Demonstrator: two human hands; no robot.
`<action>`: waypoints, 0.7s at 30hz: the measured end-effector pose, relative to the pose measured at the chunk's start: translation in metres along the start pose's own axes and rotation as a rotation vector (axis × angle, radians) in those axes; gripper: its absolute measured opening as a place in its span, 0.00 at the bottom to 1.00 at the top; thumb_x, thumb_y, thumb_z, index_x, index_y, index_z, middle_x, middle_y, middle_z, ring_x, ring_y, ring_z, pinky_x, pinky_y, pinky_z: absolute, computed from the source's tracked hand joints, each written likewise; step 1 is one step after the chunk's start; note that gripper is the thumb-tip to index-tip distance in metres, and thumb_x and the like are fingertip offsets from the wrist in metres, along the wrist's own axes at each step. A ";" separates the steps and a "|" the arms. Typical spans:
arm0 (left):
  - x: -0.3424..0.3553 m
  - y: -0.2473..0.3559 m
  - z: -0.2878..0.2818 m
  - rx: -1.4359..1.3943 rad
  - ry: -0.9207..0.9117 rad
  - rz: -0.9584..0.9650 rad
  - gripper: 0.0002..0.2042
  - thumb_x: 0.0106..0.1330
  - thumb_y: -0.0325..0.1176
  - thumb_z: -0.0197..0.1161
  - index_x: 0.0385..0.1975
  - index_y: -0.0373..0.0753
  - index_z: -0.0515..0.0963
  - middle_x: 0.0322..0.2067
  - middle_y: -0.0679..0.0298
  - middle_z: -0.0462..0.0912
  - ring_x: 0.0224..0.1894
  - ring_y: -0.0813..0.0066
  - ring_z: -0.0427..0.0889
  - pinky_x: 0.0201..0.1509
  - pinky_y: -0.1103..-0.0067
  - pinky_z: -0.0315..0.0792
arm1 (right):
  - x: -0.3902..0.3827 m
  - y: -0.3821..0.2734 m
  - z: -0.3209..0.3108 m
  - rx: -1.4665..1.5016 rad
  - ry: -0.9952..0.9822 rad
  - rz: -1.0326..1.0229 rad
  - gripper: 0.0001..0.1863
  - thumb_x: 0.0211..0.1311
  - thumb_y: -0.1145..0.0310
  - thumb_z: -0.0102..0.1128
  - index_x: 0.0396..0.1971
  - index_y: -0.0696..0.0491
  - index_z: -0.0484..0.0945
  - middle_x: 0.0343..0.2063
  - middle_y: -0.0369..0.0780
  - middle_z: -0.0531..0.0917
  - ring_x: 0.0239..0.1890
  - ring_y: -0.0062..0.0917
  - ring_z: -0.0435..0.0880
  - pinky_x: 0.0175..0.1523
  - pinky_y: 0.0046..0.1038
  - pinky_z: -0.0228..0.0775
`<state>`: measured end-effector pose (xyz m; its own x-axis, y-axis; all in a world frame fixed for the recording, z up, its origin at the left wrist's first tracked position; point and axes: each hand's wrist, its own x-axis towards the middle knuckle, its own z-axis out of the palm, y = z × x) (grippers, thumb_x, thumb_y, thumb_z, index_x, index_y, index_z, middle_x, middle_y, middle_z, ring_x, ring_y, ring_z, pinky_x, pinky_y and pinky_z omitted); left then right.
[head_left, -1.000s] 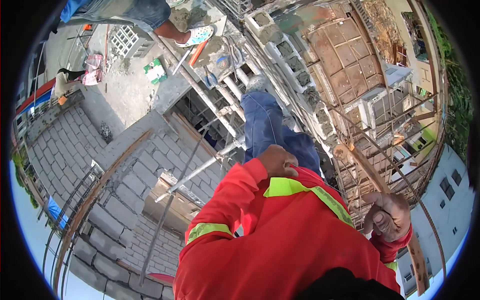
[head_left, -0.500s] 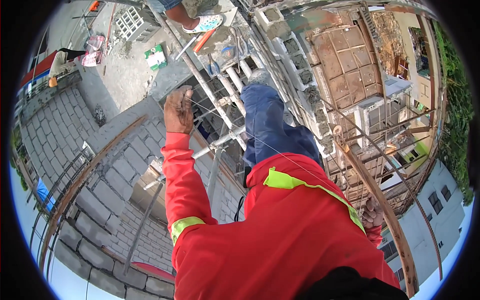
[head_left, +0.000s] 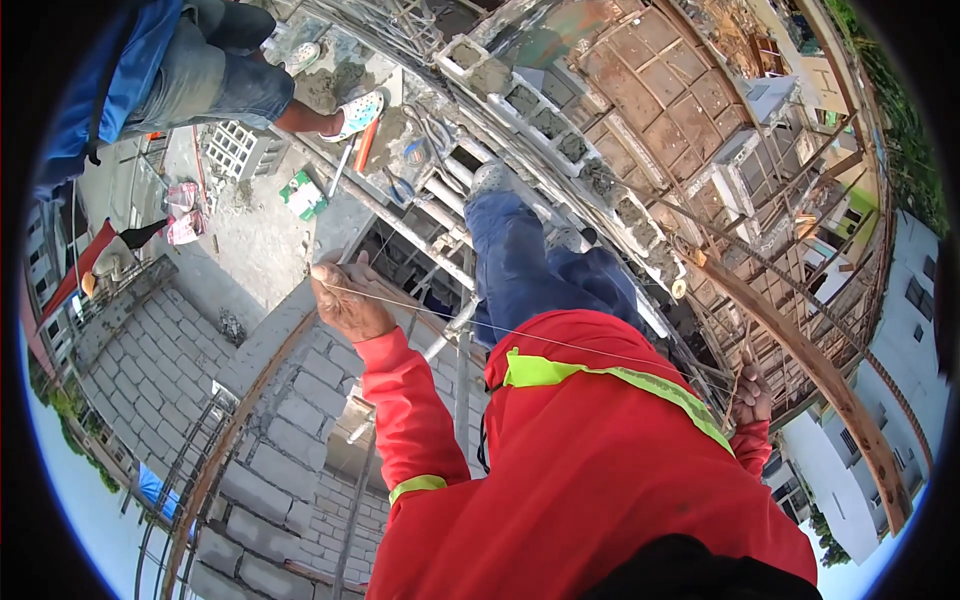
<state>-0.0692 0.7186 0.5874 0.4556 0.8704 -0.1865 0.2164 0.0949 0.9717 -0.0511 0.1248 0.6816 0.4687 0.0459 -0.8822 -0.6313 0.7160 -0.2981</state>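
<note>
A thin pale string (head_left: 440,314) stretches across the front of my red sweatshirt from one hand to the other. At its left end, my left hand (head_left: 352,300) is raised over the block wall, its fingers bent around the string. Off to my right side, my right hand (head_left: 752,392) is closed on the other end. A thin stick-like piece or more string shows beside those fingers, too small to tell which. My legs in dark blue trousers (head_left: 505,235) stand on pipes and boards below.
Another person in jeans (head_left: 215,95) stands at the upper left. Near their shoe lie pliers (head_left: 400,190) and an orange-red bar (head_left: 367,145). Scaffold pipes (head_left: 385,210) frame an opening by my feet. A wooden pole (head_left: 800,345) and hollow blocks (head_left: 525,103) are to the right.
My left hand has come closer to my body with the string, its wrist turned. My right hand has risen further into view. The view has swung, showing more of the other person.
</note>
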 end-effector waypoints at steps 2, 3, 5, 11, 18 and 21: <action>-0.014 -0.001 -0.001 0.039 -0.064 -0.052 0.25 0.66 0.51 0.44 0.32 0.30 0.72 0.25 0.60 0.76 0.26 0.75 0.74 0.35 0.80 0.71 | -0.003 -0.003 -0.018 0.089 0.110 -0.055 0.19 0.61 0.77 0.38 0.53 0.62 0.59 0.25 0.35 0.69 0.14 0.11 0.63 0.13 0.12 0.53; -0.018 -0.003 -0.003 0.041 -0.080 -0.055 0.25 0.66 0.51 0.44 0.32 0.30 0.72 0.25 0.60 0.76 0.26 0.75 0.74 0.35 0.80 0.71 | -0.003 -0.004 -0.025 0.101 0.120 -0.062 0.19 0.61 0.77 0.38 0.53 0.62 0.59 0.25 0.35 0.69 0.14 0.11 0.63 0.13 0.12 0.53; -0.021 -0.013 -0.013 0.345 -0.098 -0.061 0.25 0.65 0.52 0.46 0.30 0.30 0.74 0.22 0.61 0.76 0.22 0.77 0.73 0.31 0.81 0.71 | 0.000 -0.004 -0.039 0.018 0.163 -0.080 0.18 0.62 0.76 0.38 0.52 0.62 0.60 0.25 0.34 0.69 0.14 0.11 0.63 0.13 0.12 0.52; -0.025 -0.048 -0.080 0.962 -0.632 -0.528 0.20 0.62 0.48 0.52 0.31 0.33 0.77 0.17 0.60 0.73 0.14 0.76 0.70 0.22 0.77 0.74 | 0.008 0.006 -0.051 -0.015 0.214 -0.129 0.16 0.64 0.73 0.38 0.51 0.59 0.62 0.24 0.32 0.70 0.15 0.10 0.63 0.13 0.12 0.51; -0.045 0.012 -0.087 0.876 -0.790 -1.282 0.18 0.61 0.47 0.54 0.37 0.36 0.76 0.12 0.76 0.58 0.12 0.86 0.57 0.26 0.76 0.73 | 0.031 0.023 -0.050 0.089 0.286 -0.129 0.14 0.64 0.73 0.35 0.48 0.58 0.64 0.24 0.31 0.69 0.15 0.09 0.61 0.13 0.12 0.50; -0.034 0.053 -0.083 0.858 -0.845 -1.147 0.20 0.61 0.48 0.54 0.37 0.35 0.75 0.10 0.76 0.56 0.10 0.87 0.54 0.27 0.77 0.72 | 0.038 0.037 -0.046 0.107 0.312 -0.119 0.13 0.64 0.72 0.37 0.47 0.57 0.65 0.23 0.31 0.69 0.15 0.09 0.60 0.14 0.12 0.50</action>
<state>-0.1444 0.7342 0.6572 -0.0188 0.0242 -0.9995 0.9976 -0.0666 -0.0204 -0.0851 0.1214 0.6206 0.3136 -0.2458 -0.9172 -0.5071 0.7733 -0.3806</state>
